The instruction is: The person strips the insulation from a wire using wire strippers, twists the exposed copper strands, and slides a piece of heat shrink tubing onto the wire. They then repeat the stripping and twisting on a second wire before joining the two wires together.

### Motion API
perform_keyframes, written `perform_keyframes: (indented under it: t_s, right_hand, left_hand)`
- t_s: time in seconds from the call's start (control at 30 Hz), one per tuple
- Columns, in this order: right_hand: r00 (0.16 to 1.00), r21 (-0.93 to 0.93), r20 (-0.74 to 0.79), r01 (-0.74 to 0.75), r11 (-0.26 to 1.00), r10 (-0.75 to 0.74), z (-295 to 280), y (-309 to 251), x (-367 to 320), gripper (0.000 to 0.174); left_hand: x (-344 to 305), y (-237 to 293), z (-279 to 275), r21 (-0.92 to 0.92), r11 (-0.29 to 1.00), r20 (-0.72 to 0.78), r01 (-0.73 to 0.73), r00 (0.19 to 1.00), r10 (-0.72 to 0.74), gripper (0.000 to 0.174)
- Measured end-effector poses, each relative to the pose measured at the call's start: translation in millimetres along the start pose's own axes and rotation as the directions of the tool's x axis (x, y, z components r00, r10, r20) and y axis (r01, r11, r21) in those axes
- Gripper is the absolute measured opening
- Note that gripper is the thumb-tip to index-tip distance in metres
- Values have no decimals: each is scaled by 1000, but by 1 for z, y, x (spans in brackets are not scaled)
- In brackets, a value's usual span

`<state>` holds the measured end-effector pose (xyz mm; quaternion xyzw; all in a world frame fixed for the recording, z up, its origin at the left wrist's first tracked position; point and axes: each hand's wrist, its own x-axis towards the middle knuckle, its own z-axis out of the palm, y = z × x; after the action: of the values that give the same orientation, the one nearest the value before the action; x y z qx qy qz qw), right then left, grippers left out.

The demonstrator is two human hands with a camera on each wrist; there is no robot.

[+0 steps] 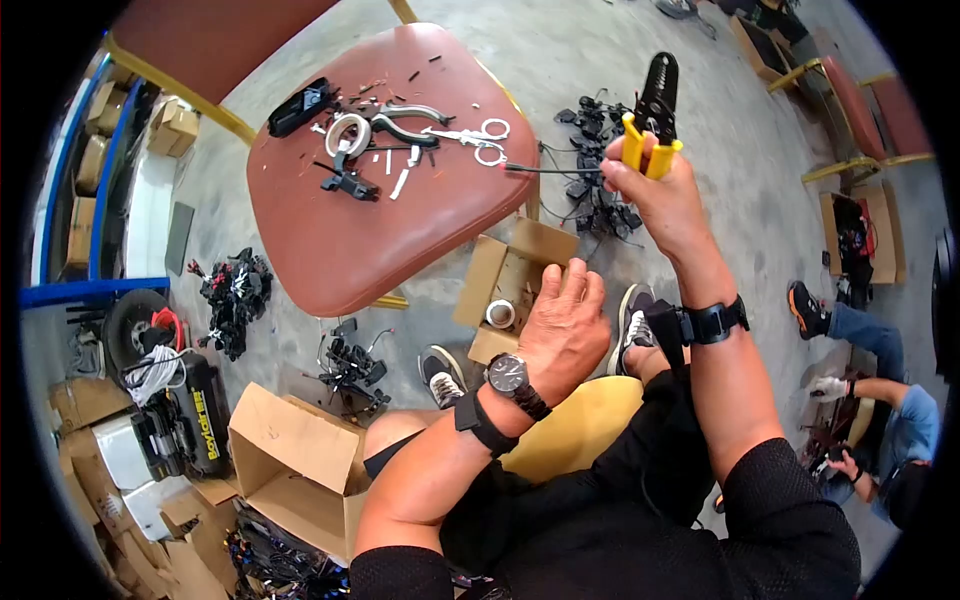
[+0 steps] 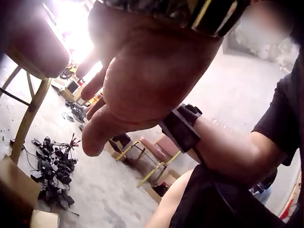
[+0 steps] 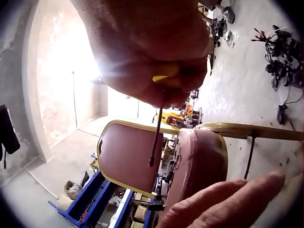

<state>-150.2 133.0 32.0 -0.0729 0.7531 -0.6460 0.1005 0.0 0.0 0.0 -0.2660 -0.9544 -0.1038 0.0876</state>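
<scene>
My right hand [image 1: 668, 205] grips wire strippers [image 1: 658, 95] by their yellow handles, with the black head pointing up. From the same hand a thin black cable [image 1: 550, 170] with a reddish tip sticks out to the left, towards the chair's edge. My left hand [image 1: 565, 335] holds nothing; its fingers are loosely extended beside a small open cardboard box [image 1: 483, 270]. A white roll [image 1: 500, 314] lies inside that box. On the red chair seat [image 1: 330, 250] lie white-handled scissors [image 1: 470, 134], grey-handled pliers [image 1: 405, 128], a tape roll [image 1: 348, 134] and small scraps.
Heaps of black cabled parts [image 1: 235, 300] lie on the floor beside the chair, with another heap [image 1: 600, 200] behind my right hand. A larger open carton [image 1: 300, 455] stands at my left. Blue shelving [image 1: 90, 200] is at far left. Another person [image 1: 905, 430] is at the right.
</scene>
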Motion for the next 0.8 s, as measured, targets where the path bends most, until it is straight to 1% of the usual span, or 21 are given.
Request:
perform_keyframes:
  t_s: [0.07,0.1,0.17,0.27,0.47,0.57,0.67,0.77,0.8]
  right_hand:
    - [1000,102,9,-10,995,9,12,-7,-2,18]
    - [1000,117,19,-13,993,11,-1,-1,-2,18]
    - [999,173,42,-22,985,15,1,1,-2,18]
    - [997,191,67,-43,981,31,0,3,-1,18]
    - [996,77,75,-47,996,41,-4,7,-1,21]
    - [996,16,80,-52,999,51,-6,7,-1,21]
    - [996,-73,81,-33,997,39,-7,5,-2,21]
    - [993,-200,96,-43,979,63,-8,-5,-4,21]
    - [992,-197,106,-45,979,67,-9,-4,-4,21]
  left_hand:
    - [-5,-5,-7,-5,1000,0,-2,1000,2,17]
    - [3,4,3,-8,1000,0,-3,1000,3,17]
    - [0,4,3,3,1000,20,-4,1000,4,17]
    - [1,3,3,10,1000,26,-11,1000,11,17]
    - [3,4,1,-34,999,40,-2,999,4,17]
    - [3,4,-4,-9,1000,35,4,999,-3,16]
    - [4,3,-5,2,1000,17,20,1000,-20,16]
    - [3,2,-5,6,999,-26,34,999,-33,17]
    - [3,2,-4,18,999,-45,32,999,-31,17]
